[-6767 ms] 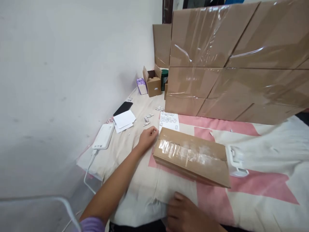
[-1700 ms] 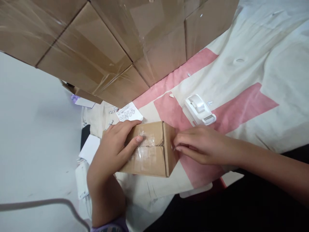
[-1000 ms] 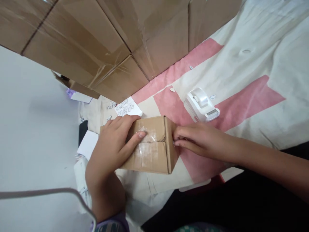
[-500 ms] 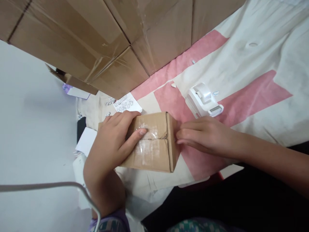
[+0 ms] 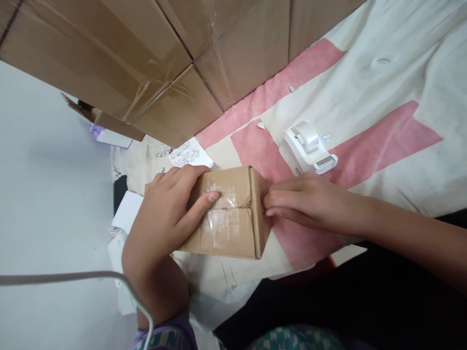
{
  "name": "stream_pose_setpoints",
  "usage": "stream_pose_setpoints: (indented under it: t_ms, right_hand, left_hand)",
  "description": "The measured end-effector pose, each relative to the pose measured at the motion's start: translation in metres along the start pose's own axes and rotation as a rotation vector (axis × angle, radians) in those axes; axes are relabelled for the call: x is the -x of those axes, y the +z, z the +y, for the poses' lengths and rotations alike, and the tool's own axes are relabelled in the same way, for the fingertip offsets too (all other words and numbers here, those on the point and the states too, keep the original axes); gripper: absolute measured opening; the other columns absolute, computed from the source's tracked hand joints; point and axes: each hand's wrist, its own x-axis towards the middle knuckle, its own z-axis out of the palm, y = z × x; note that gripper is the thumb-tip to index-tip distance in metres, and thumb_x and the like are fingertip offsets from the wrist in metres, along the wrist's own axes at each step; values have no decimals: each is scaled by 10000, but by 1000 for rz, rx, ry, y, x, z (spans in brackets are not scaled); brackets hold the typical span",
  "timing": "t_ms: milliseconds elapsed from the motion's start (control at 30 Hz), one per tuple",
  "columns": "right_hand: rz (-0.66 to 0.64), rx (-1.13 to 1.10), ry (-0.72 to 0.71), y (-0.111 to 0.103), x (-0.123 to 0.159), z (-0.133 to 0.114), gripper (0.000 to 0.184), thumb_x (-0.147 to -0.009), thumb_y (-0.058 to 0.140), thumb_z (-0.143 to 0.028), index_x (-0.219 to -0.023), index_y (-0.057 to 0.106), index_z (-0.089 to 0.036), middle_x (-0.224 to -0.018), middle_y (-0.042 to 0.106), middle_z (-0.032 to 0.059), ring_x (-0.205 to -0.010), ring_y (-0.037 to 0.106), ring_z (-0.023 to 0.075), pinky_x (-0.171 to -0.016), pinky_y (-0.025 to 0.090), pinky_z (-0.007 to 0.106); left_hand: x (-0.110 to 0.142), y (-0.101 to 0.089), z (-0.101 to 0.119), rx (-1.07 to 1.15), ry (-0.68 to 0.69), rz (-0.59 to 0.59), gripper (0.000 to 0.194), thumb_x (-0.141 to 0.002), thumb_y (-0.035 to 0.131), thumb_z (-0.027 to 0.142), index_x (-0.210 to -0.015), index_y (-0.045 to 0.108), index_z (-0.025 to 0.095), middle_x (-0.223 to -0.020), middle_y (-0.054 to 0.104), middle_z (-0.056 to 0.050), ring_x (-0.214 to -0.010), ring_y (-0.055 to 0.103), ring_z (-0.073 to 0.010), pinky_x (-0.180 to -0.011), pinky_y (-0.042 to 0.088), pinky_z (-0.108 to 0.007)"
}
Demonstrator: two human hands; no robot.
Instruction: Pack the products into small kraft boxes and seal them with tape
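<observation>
A small brown cardboard box (image 5: 226,238) rests on the cloth in front of me, clear tape across the seam on its top face. Its left part is gripped by my left hand (image 5: 170,209), thumb lying on top near the tape and fingers over the far edge. Against the box's right side, my right hand (image 5: 306,201) has its fingers bent and pressed together; anything between the fingertips is hidden. Just beyond that hand stands a white tape dispenser (image 5: 308,148) with a roll of clear tape.
Large taped cardboard boxes (image 5: 241,63) rise at the back. A paper with small drawn shapes (image 5: 191,151) lies behind the small box. Small scraps dot the pink and cream cloth (image 5: 386,136). A white cable (image 5: 73,278) crosses at lower left, before the wall.
The view has shifted very slightly. Both hands keep nearly the same positions on the box, the right fingertips still against its right side.
</observation>
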Motion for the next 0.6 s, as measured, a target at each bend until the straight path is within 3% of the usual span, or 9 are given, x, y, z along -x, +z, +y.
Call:
stream_pose_setpoints:
  t_ms: [167,400,600]
  right_hand:
    - [19,-36,42,1,-1,-1,273,-1051,474,-332,-873,619,-184,-822,664,6,-703,560,114,-640,345,250]
    - [-21,-85,211,-2,-4,-6,171,-995,596,-317,-887,611,-185,-860,720,-5,-747,642,131,-653,363,261]
    - [17,-6,208,1,-2,-6,200,-1000,584,-344,-864,583,-198,-802,703,-15,-697,628,121,-615,338,257]
  left_hand:
    - [0,1,0,-7,16,20,421,-1024,384,522,-1256,560,218,-1166,665,-81,-1065,609,-298,-946,424,-457]
    - [0,1,0,-29,29,28,392,-1030,383,510,-1229,549,215,-1119,650,-85,-1040,602,-291,-916,427,-447]
    - [0,0,0,-30,37,31,382,-1030,384,503,-1211,546,208,-1102,641,-89,-1013,593,-289,-902,429,-453]
